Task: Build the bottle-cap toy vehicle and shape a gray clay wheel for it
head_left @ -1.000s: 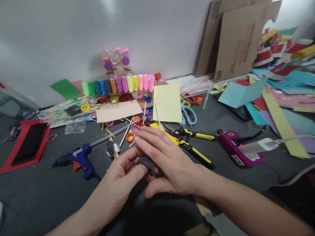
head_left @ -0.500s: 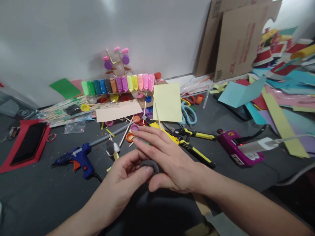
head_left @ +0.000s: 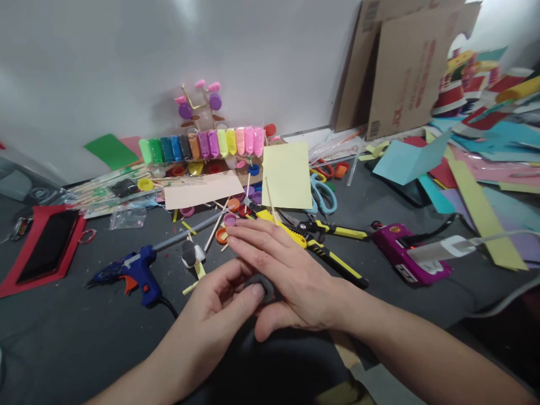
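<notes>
A small dark grey lump [head_left: 265, 288], soft-looking like clay, sits between my two hands near the table's front edge. My left hand [head_left: 225, 304] is curled around it, the thumb pressing on its top. My right hand [head_left: 289, 275] leans over it with fingers stretched out together, its palm against the lump's right side. Part of the lump is hidden by the fingers. Just beyond my right hand lie a yellow cutter [head_left: 295, 235] and yellow-black pliers [head_left: 337, 261].
A blue glue gun [head_left: 145, 275] lies at the left, near a phone [head_left: 48, 246] on red paper. Clay packs [head_left: 205, 144] line the wall. Light blue scissors [head_left: 324, 194] and a purple power strip [head_left: 411, 253] are to the right. Cardboard [head_left: 405, 73] leans behind.
The grey lump has shifted and turned slightly between my hands, and less of it shows. My left thumb has moved a little to the right. Nothing on the table has moved.
</notes>
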`<state>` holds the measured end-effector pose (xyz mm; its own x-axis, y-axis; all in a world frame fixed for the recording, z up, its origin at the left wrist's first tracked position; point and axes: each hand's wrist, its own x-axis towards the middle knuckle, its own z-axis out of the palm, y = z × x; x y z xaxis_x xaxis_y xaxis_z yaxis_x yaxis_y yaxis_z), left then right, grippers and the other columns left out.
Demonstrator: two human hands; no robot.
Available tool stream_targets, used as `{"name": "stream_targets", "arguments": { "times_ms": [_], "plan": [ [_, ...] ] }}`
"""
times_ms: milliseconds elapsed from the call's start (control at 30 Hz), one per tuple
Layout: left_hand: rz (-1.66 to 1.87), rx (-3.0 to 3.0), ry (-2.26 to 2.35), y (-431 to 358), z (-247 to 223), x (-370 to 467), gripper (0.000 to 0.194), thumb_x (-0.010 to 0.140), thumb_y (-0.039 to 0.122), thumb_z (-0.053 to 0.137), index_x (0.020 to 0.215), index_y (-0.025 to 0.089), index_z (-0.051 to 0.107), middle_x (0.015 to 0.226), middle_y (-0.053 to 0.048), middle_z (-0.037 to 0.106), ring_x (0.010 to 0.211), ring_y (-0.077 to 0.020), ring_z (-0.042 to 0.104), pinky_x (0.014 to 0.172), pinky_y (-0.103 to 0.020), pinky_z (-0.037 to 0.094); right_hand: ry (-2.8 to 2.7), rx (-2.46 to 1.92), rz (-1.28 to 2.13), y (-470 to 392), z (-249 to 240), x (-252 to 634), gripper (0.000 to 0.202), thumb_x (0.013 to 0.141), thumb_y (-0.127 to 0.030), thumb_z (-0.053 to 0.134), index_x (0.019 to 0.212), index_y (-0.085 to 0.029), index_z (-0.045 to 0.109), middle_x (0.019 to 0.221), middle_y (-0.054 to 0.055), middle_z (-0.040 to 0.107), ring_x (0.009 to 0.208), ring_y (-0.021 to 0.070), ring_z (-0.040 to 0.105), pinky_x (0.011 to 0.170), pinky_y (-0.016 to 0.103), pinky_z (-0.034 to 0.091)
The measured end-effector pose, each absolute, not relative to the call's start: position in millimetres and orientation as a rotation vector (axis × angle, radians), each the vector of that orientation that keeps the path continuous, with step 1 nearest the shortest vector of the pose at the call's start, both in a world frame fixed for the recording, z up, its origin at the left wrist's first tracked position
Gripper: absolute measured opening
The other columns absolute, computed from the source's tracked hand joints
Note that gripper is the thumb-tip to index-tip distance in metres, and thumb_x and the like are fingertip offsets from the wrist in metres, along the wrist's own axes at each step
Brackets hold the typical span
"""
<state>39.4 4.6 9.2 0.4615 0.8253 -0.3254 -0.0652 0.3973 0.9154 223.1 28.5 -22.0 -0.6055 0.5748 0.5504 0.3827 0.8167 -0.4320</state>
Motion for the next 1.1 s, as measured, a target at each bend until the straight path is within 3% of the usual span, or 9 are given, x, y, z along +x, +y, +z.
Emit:
{"name": "stream_targets", "arguments": {
  "times_ms": [300,400,867,1100],
  "plan": [
    [0.708,1.074,0.967,7.4,7.5,38.3,0.011,0.091,0.025,0.072,0.095,0.025,0.082,0.086,0.001,0.078,0.078,-0.0141,0.068,0.072,-0.020,0.055,-2.328,-0.686,0.297,28.5,-20.1,226.2,0.099,0.088,-0.082,0.048,0.147,-0.002,0.044,0.153,0.025,0.051,0.150,0.0301,0.039,0.127,0.049,0.028],
    [0.740,1.041,0.992,6.2,7.0,38.5,0.011,0.089,0.021,0.072,0.093,0.024,0.082,0.085,0.001,0.079,0.081,-0.0153,0.071,0.071,-0.020,0.056,-2.332,-0.642,0.258,28.5,-19.5,225.8,0.097,0.086,-0.081,0.053,0.142,-0.002,0.050,0.150,0.025,0.053,0.149,0.0311,0.039,0.127,0.049,0.027],
    [0.742,1.118,1.050,1.8,10.5,39.2,0.015,0.084,0.022,0.071,0.095,0.021,0.082,0.087,-0.002,0.083,0.082,-0.0171,0.075,0.073,-0.021,0.060,-2.323,-0.596,0.331,25.9,-19.4,223.5,0.090,0.092,-0.075,0.051,0.143,0.000,0.045,0.149,0.024,0.055,0.151,0.0251,0.038,0.126,0.041,0.030],
    [0.769,1.186,1.068,4.3,14.8,38.4,0.011,0.088,0.026,0.068,0.091,0.021,0.077,0.077,0.001,0.076,0.067,-0.0130,0.068,0.062,-0.019,0.056,-2.274,-0.542,0.272,27.3,-21.7,223.9,0.086,0.095,-0.071,0.052,0.147,-0.004,0.040,0.147,0.024,0.056,0.148,0.0255,0.041,0.124,0.044,0.034]
  ]
}}
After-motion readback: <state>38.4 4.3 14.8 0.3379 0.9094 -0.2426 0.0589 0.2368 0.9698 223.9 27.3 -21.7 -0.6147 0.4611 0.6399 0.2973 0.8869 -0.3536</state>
